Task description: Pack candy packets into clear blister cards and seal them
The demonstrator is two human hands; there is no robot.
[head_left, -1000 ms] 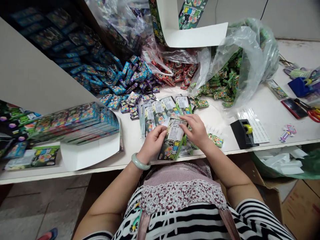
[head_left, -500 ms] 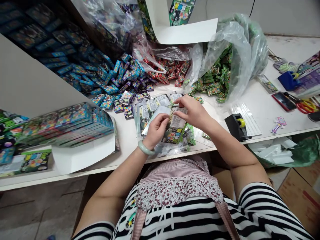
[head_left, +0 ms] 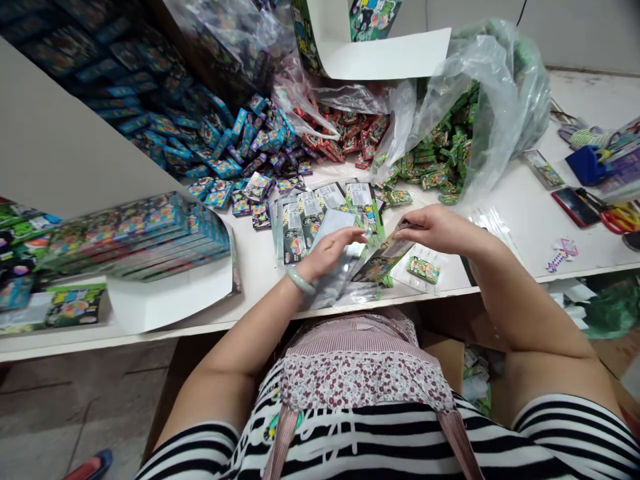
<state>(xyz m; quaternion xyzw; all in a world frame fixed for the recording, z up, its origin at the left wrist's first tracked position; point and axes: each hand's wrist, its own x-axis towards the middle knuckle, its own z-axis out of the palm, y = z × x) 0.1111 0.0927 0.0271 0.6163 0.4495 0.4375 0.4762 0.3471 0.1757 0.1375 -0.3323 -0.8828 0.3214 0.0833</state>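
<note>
My right hand (head_left: 434, 228) grips the upper end of a dark printed card (head_left: 384, 259), held tilted above the table edge. To its left is my left hand (head_left: 334, 252), a pale green bangle at the wrist, fingers pressed together on a clear plastic bag (head_left: 340, 283); its exact grip is partly hidden. Behind the left hand lie several overlapping printed cards (head_left: 311, 208) with grey panels, and a pale sheet (head_left: 333, 223). A small green box (head_left: 423, 269) rests on clear plastic beside the dark card.
Heaps of small blue boxes (head_left: 220, 167), red boxes (head_left: 367, 140) and green boxes (head_left: 440, 163) lie behind, some in a clear bag (head_left: 500, 127). An open carton (head_left: 165, 303) with stacked boxes stands left. A phone (head_left: 575, 205) and scissors (head_left: 620, 220) lie right.
My right hand has moved right and tilted the printed card away from the left hand. The small green box now shows more fully. The view has shifted slightly.
</note>
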